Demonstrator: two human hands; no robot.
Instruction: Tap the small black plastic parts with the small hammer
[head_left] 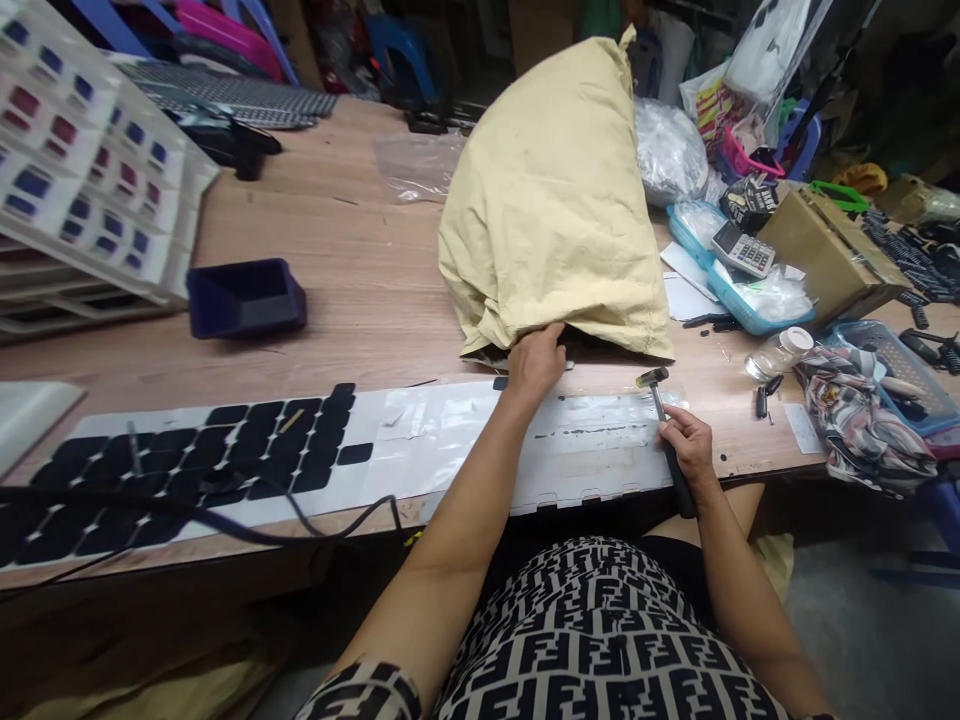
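A large pale-yellow cloth sack (562, 200) lies full on the table, its open mouth facing me. At that mouth my left hand (537, 360) grips the edge of the cloth; some of its fingers are hidden behind the fabric. The inside of the sack looks dark. My right hand (687, 445) is closed around a small hammer (679, 475), holding it by the black handle with the head up. Between my arms runs a white sheet strip (600, 450) along the table edge. Rows of black rounded pieces (259, 440) lie on its left part.
A dark blue bin (247, 300) stands left, beside a white plastic crate (97, 170). A black cable (247, 537) crosses the front left. To the right are a clear jar (776, 355), a blue basket (761, 305) with a calculator (742, 248), a cardboard box (825, 250) and bunched patterned cloth (862, 420).
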